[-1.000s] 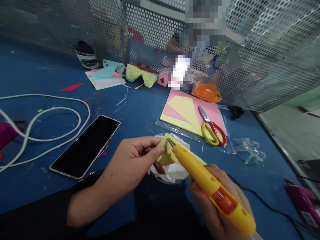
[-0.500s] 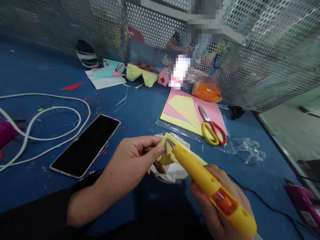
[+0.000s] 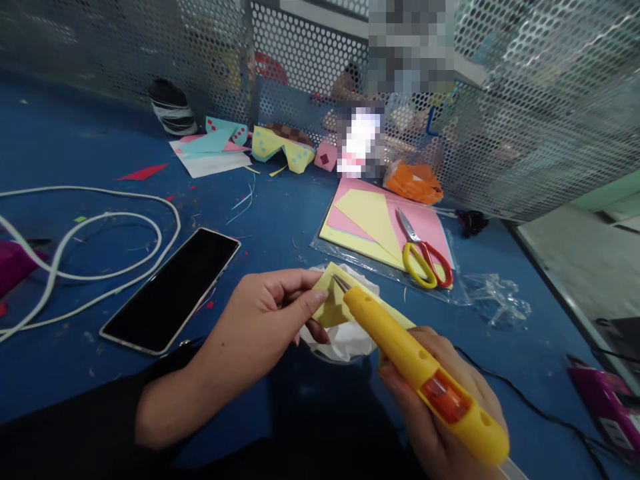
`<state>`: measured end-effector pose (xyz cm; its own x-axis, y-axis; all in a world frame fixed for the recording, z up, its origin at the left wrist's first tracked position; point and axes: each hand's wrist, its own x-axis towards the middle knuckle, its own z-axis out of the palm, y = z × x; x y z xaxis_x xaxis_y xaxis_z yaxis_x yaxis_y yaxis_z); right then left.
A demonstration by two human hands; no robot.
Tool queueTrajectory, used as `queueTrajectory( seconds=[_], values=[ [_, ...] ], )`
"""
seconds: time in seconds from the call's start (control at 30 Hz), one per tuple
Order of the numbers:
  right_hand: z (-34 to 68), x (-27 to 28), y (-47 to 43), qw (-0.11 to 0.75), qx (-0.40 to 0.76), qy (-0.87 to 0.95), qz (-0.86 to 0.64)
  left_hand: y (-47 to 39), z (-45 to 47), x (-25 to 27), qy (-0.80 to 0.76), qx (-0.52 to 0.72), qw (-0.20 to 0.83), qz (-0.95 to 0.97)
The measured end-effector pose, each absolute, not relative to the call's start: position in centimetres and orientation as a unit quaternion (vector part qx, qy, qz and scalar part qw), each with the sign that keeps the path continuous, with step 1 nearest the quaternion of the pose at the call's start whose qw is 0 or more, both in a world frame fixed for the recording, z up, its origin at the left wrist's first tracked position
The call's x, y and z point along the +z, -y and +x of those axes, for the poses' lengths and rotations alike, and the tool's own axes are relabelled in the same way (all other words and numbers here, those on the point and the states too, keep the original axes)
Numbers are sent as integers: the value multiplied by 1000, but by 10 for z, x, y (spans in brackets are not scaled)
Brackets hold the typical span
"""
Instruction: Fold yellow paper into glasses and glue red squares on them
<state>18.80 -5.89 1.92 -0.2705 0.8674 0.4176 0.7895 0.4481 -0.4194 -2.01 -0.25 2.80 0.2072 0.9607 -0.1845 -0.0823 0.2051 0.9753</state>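
Observation:
My left hand (image 3: 265,327) pinches a folded piece of yellow paper (image 3: 333,312) between thumb and fingers. My right hand (image 3: 445,393) is wrapped round a yellow hot glue gun (image 3: 387,330) with a red-orange switch. The gun's metal tip points up and left, at the yellow paper's surface close to my left thumb; whether it touches I cannot tell. Beneath the paper lies crumpled white tissue (image 3: 345,345) in a round clear dish, partly hidden by my hands.
Left is a phone (image 3: 173,290) beside a looped white cable (image 3: 175,213). Scissors (image 3: 423,257) lie on coloured paper sheets (image 3: 367,213) in a plastic sleeve. Folded paper pieces (image 3: 283,150) line the perforated metal partition (image 3: 310,40). A black cord (image 3: 520,393) runs at right.
The view has shifted very slightly. Both hands keep their hold, with the glue gun's tip still at the yellow paper.

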Motion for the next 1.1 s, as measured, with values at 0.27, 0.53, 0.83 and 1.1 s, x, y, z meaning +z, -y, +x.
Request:
queueTrajectory(
  seconds=[0.27, 0.53, 0.83, 1.1],
  values=[
    [183, 24, 57, 312, 23, 810, -496, 3, -21, 26, -470, 418, 609, 484],
    [190, 20, 60, 295, 17, 800, -522, 2, -20, 27, -491, 409, 605, 475],
    [191, 18, 61, 307, 14, 799, -516, 2, -20, 29, -490, 414, 583, 498],
    [190, 27, 66, 339, 102, 801, -483, 3, -21, 29, -506, 406, 579, 495]
  ],
)
